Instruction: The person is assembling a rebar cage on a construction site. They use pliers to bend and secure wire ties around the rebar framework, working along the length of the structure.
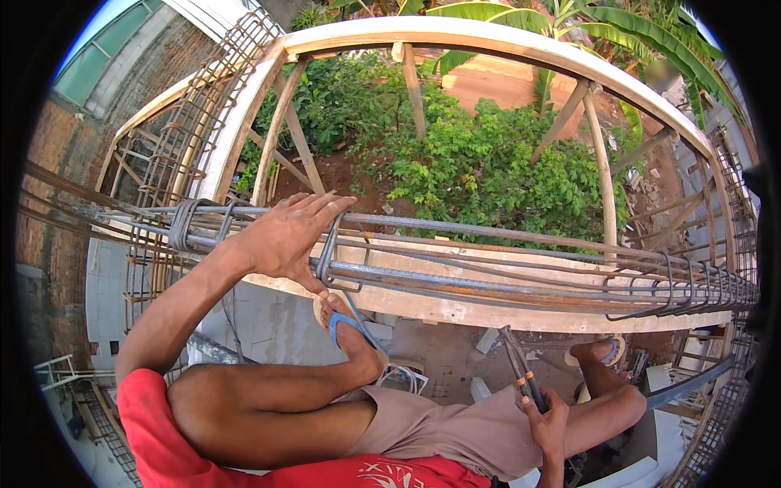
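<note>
My left hand (pixel 291 237) reaches across the long steel reinforcing bars (pixel 455 283), with its thumb spread away from the fingers. Fingers and thumb meet the top and bottom of a bent steel stirrup (pixel 328 248) that loops round the bars. Lower down, over my right thigh, my right hand (pixel 549 420) is closed round the dark handles of a pair of pincers (pixel 521 366) with orange bands. Their jaws point up toward the wooden board (pixel 407 302) under the bars. A cluster of stirrups (pixel 184 225) sits left of my left hand.
More stirrups (pixel 675 279) hang on the bars at the right. A rebar cage (pixel 183 134) rises at the left beside a brick wall (pixel 61 154). Curved timber formwork (pixel 488 37) with wooden props (pixel 413 93) borders green shrubs (pixel 480 154). My sandalled feet rest near the board, above a lower floor (pixel 439 358).
</note>
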